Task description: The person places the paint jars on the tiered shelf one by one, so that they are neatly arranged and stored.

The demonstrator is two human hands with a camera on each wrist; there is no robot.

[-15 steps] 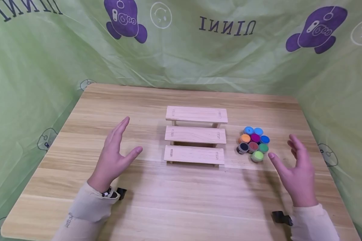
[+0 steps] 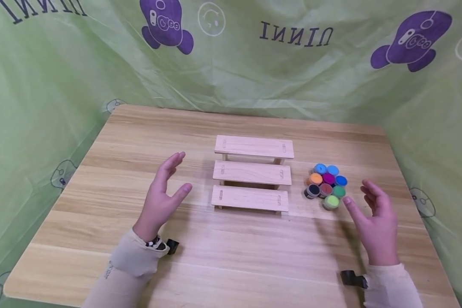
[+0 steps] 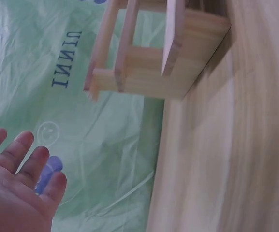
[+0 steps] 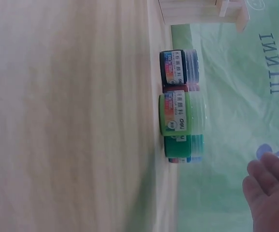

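Note:
A three-tier wooden step rack (image 2: pixel 252 173) stands mid-table, its side panel showing in the left wrist view. To its right, several small paint jars (image 2: pixel 325 185) with clear lids are clustered, in blue, orange, purple, red, black and green. The light green jar (image 4: pixel 174 113) is closest to the person. My left hand (image 2: pixel 162 196) hovers left of the rack, fingers extended and thumb apart, holding nothing. My right hand (image 2: pixel 377 224) is held in the air just right of the jars, fingers slightly bent, touching none of them.
The wooden table (image 2: pixel 231 256) has a green printed curtain (image 2: pixel 231 77) behind it and at both sides. A small black device (image 2: pixel 172 246) sits at the left wrist, and another black device (image 2: pixel 353 279) at the right wrist.
My left hand has moved to the right, nearer the rack. The right hand has shifted slightly left and down. The rack and jars stay put on the table while the head view shifts slightly.

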